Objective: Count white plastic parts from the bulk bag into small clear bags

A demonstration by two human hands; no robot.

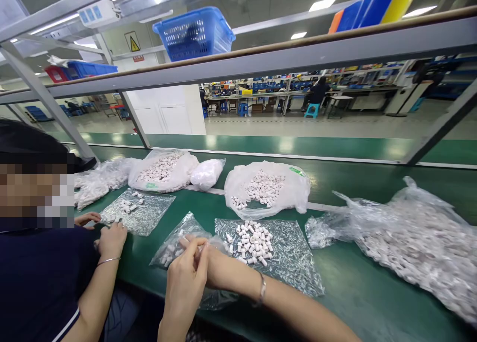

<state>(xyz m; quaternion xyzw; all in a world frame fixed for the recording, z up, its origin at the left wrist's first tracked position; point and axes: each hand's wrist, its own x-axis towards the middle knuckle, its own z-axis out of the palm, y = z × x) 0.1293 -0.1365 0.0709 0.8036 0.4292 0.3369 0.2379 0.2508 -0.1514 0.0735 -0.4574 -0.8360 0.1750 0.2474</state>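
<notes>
My left hand (186,275) is raised in front of a clear plastic bag (167,252) holding small white cylindrical parts, its thumb and fingers pinched together. Crossing behind it from the right, my right hand (216,266) meets the left one with curled fingers, over the bag. Whatever sits between the fingertips is hidden by the hands. Just right of them, a loose pile of white parts (255,242) lies on a flat clear plastic sheet (298,262). Some of the bag's plastic shows below my right wrist.
Behind the pile lies an open white bag of similar parts (238,180). A large clear bag of parts (421,247) fills the right side. At the left, a co-worker's hand (112,237) is by another plastic sheet (149,213). A shelf (261,66) with a blue basket (197,34) spans overhead.
</notes>
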